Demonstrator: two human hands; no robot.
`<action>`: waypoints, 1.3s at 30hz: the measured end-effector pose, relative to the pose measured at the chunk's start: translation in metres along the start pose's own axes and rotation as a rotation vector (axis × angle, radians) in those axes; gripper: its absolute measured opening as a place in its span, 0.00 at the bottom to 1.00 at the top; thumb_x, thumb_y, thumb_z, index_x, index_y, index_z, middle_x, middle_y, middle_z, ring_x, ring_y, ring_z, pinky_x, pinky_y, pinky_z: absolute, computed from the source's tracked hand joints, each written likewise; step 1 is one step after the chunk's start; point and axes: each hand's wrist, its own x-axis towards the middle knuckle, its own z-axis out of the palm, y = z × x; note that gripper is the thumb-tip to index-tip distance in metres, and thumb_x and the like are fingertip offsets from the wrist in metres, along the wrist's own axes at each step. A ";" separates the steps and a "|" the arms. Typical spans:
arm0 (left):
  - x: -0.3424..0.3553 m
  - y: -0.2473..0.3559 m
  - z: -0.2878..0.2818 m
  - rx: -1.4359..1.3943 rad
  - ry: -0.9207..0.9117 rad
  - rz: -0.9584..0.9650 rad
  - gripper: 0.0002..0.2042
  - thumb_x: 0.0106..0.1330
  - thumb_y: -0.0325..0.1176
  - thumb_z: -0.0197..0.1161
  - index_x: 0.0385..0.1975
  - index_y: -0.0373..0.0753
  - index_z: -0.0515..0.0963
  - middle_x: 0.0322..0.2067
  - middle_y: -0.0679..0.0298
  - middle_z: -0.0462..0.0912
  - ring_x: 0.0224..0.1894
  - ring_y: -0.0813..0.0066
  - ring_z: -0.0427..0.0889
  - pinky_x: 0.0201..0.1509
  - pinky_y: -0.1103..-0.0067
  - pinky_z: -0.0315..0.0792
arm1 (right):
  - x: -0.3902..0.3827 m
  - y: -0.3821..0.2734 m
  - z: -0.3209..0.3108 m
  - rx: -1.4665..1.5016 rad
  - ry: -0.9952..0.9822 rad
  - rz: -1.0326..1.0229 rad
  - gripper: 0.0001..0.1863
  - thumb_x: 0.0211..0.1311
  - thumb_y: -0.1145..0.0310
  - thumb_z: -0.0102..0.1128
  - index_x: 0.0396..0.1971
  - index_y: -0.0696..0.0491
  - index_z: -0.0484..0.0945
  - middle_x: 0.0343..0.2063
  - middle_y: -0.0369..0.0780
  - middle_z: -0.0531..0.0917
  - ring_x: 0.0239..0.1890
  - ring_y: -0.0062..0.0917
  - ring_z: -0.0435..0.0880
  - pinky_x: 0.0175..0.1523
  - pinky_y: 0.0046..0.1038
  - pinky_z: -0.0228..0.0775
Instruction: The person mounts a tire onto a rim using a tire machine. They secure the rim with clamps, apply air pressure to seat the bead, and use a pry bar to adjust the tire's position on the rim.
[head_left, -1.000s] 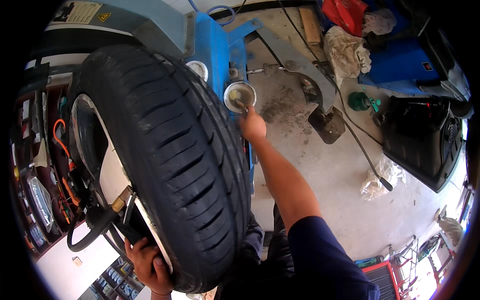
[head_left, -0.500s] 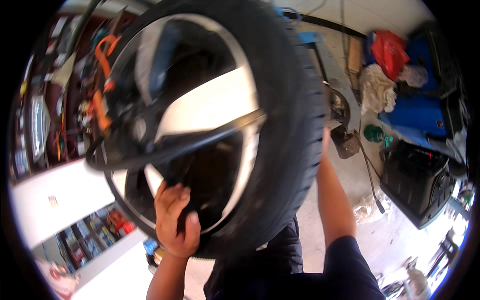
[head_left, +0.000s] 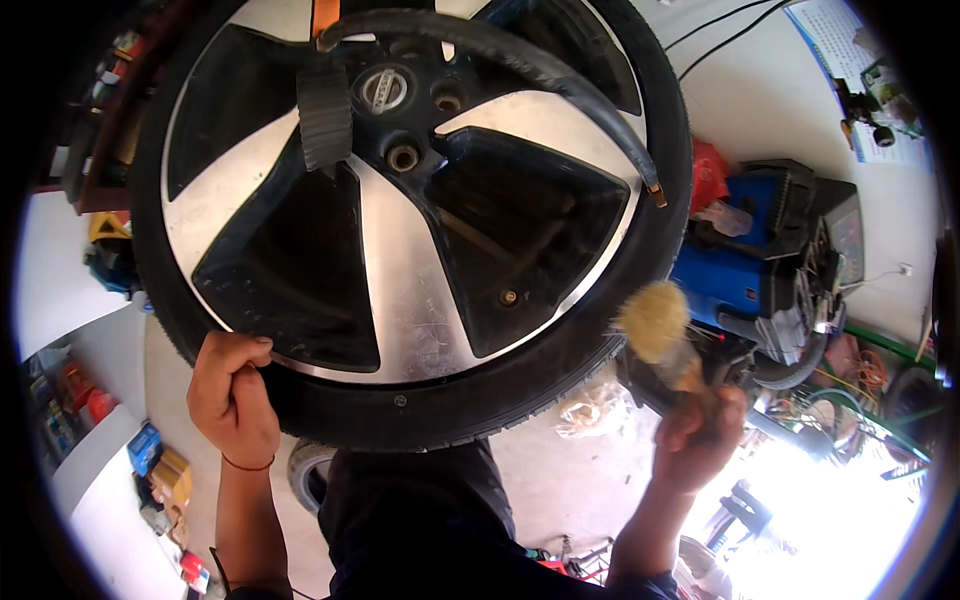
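A car wheel [head_left: 415,290] with a black tyre [head_left: 400,405] and a silver-and-black spoked rim fills the upper middle, its outer face toward me. At its near left edge, my left hand [head_left: 235,400] is closed on the tyre, its thumb by the rim's lip. Off the tyre's near right side, my right hand [head_left: 705,430] grips a brush by its handle. The brush [head_left: 655,322] has a round head of pale yellow bristles, pointing up toward the tyre; it is slightly blurred. A brass-coloured valve end [head_left: 510,297] shows in the rim's right opening.
A curved black bar [head_left: 520,65] crosses in front of the rim, with a ribbed black cylinder [head_left: 325,118] hanging near the hub. To the right stand a blue-and-black machine [head_left: 745,265] and a red bag [head_left: 709,172]. Crumpled clear plastic [head_left: 595,405] lies below the tyre.
The wheel has turned from a slanted view to face me. My left hand now grips the tyre's edge; my right hand has come from behind the tyre and now shows a brush in it.
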 end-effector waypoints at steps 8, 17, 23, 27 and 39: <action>0.003 -0.003 -0.002 0.016 -0.081 0.151 0.14 0.51 0.14 0.51 0.34 0.31 0.82 0.29 0.53 0.83 0.29 0.60 0.83 0.34 0.76 0.76 | -0.015 0.016 0.063 -0.283 0.028 0.059 0.15 0.73 0.64 0.54 0.47 0.60 0.75 0.19 0.45 0.80 0.13 0.29 0.76 0.19 0.31 0.75; 0.010 -0.001 0.002 0.033 -0.109 0.176 0.13 0.53 0.14 0.52 0.34 0.30 0.82 0.30 0.52 0.84 0.29 0.60 0.84 0.34 0.75 0.76 | -0.014 -0.028 -0.005 -0.007 0.266 -0.049 0.14 0.80 0.60 0.52 0.57 0.50 0.78 0.32 0.33 0.76 0.28 0.15 0.74 0.30 0.17 0.65; -0.002 0.002 0.008 0.218 -0.102 0.114 0.13 0.54 0.13 0.51 0.34 0.31 0.81 0.27 0.53 0.80 0.27 0.59 0.80 0.32 0.73 0.73 | 0.110 0.147 -0.103 0.046 0.491 0.198 0.17 0.75 0.60 0.58 0.58 0.50 0.76 0.34 0.37 0.84 0.32 0.24 0.82 0.36 0.28 0.76; -0.006 -0.009 0.008 0.446 -0.104 0.074 0.12 0.58 0.17 0.50 0.35 0.31 0.81 0.30 0.50 0.80 0.33 0.55 0.80 0.39 0.70 0.73 | 0.185 0.314 -0.112 0.061 0.410 0.352 0.17 0.78 0.63 0.57 0.61 0.49 0.72 0.41 0.41 0.87 0.35 0.25 0.85 0.40 0.30 0.79; -0.004 -0.012 0.011 0.809 0.070 0.059 0.16 0.69 0.35 0.54 0.38 0.30 0.86 0.31 0.50 0.86 0.30 0.55 0.83 0.36 0.63 0.80 | 0.291 0.460 -0.018 0.095 0.205 0.551 0.18 0.75 0.67 0.59 0.62 0.48 0.75 0.44 0.39 0.86 0.40 0.27 0.84 0.45 0.34 0.78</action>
